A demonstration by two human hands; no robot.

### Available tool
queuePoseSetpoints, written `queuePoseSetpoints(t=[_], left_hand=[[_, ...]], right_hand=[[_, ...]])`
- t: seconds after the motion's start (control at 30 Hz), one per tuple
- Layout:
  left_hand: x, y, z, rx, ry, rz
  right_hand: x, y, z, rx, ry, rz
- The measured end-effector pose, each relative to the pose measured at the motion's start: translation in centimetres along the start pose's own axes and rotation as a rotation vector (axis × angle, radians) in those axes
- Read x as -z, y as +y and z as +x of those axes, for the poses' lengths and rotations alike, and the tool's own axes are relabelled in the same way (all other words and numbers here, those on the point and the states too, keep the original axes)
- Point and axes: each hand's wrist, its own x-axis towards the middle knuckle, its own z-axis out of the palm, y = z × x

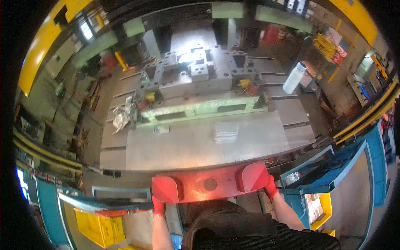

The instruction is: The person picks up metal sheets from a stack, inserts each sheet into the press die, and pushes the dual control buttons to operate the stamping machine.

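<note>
A wide red metal plate [225, 180] spans the space between my body and the press bed. Near each end it carries a rounded raised block, and a dark round spot marks its middle. My left hand [158, 205], in a red glove, grips its left end. At the opposite end my right hand [271, 188], also gloved in red, is closed on the edge. Fingers of both hands are partly hidden by the plate. Just beyond lies the flat steel bed [175, 146], with several small metal strips [226, 132] and a small metal piece [161, 129] on it.
A metal die [200, 83] stands on the bed, its front rail pale green. A white bottle [294, 78] is right of it, a crumpled rag [122, 116] left. Blue-framed stands [338, 173] flank me. Yellow bins [100, 227] sit low on both sides.
</note>
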Motion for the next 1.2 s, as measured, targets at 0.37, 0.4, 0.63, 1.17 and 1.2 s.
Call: queuePoseSetpoints(t=[0.37, 0.4, 0.63, 1.17, 1.2], left_hand=[[-5.7, 3.6, -1.1, -0.182, 0.088, 0.966], [-6.1, 3.5, -1.1, -0.209, 0.082, 1.050], [-6.6, 3.7, 0.3, -0.246, 0.023, 0.918], [-6.4, 7.0, -2.2, -0.071, -0.018, 0.816], [-7.0, 6.8, -2.1, -0.053, -0.033, 0.777]], right_hand=[[-1.3, -0.6, -0.2, 0.115, 0.068, -0.006], [-0.2, 1.2, 0.8, 0.126, 0.080, -0.004], [1.5, 5.0, 2.2, 0.364, -0.044, -0.714], [2.2, -18.2, 3.1, 0.191, -0.204, -1.283], [2.0, -20.5, 3.5, 0.296, -0.110, -1.272]])
